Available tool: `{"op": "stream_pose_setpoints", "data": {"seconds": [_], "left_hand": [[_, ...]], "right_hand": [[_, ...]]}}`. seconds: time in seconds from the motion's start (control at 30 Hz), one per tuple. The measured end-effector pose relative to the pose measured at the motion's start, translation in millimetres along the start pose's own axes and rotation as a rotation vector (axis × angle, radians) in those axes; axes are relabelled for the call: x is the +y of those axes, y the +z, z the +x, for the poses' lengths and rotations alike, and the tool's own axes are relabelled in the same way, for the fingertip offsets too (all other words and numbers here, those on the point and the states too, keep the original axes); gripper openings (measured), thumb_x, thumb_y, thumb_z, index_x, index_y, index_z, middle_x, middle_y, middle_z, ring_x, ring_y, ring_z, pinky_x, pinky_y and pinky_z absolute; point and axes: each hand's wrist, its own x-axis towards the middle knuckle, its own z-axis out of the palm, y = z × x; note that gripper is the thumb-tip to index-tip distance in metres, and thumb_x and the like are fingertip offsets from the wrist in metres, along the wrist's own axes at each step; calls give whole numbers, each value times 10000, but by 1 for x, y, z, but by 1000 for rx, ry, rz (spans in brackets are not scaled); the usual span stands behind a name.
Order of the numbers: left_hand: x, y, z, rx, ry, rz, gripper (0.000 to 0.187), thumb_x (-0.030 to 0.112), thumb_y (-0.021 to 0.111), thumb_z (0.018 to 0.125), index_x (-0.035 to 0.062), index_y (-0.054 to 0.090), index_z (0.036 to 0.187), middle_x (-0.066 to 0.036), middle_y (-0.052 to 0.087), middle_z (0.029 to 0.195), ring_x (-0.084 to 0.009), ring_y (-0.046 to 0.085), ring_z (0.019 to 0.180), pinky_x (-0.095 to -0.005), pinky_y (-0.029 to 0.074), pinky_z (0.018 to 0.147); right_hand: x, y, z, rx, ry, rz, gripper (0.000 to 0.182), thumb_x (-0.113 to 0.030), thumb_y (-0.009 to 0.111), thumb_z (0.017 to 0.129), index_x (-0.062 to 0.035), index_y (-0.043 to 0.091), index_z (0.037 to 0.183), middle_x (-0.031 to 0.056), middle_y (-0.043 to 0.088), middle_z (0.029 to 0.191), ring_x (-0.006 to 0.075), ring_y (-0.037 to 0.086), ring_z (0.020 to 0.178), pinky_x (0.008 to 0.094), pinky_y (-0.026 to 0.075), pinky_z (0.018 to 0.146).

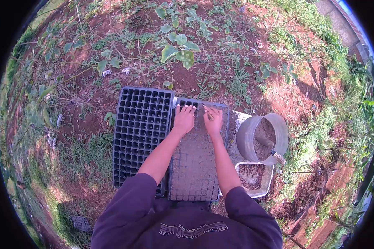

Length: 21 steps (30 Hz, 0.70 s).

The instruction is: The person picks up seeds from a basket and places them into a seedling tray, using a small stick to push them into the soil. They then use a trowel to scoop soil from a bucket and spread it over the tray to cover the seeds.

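Note:
A black seedling tray (193, 166), its cells mostly filled with brown soil, lies in front of my body. Several cells along its far edge look dark and unfilled. My left hand (184, 118) rests on the tray's far left part, fingers spread and pointing away from me. To its right, my right hand (213, 119) has its fingers pressed round a small brown stick-like thing (210, 116) near the far row. What the thing is cannot be made out clearly.
An empty black cell tray (143, 124) lies at the left. At the right, a round tub (246, 139) holds soil and a trowel (278, 157); a pale rectangular container (265, 187) with reddish-brown bits sits nearer. Leafy plants (180, 50) grow beyond.

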Motion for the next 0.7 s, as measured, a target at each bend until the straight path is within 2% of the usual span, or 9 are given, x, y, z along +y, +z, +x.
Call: {"op": "stream_pose_setpoints", "data": {"seconds": [0.43, 0.53, 0.7], "left_hand": [[-2, -3, 0, -5, -4, -40, 412, 127, 486, 886, 89, 535, 1294, -80, 527, 1318, -254, 466, 1242, -519, 243, 1119], [-3, -2, 1, -12, 4, -36, 432, 140, 507, 868, 85, 519, 1296, -78, 521, 1319, -235, 454, 1260, -531, 216, 1126], [-4, -1, 0, -2, 1, -46, 428, 123, 498, 872, 86, 532, 1297, -84, 521, 1330, -255, 452, 1262, -514, 242, 1119]], "right_hand": [[-3, 0, 5, -39, 9, -5, 224, -71, 656, 776, -73, 720, 991, 97, 664, 997, 292, 555, 927, 369, 477, 840], [0, 3, 2, -30, 5, -17, 222, -74, 656, 777, -77, 722, 990, 97, 664, 996, 293, 558, 924, 370, 480, 837], [-6, -1, 3, -25, 16, 11, 201, -75, 665, 793, -90, 727, 984, 83, 671, 998, 282, 559, 918, 369, 466, 842]]}}
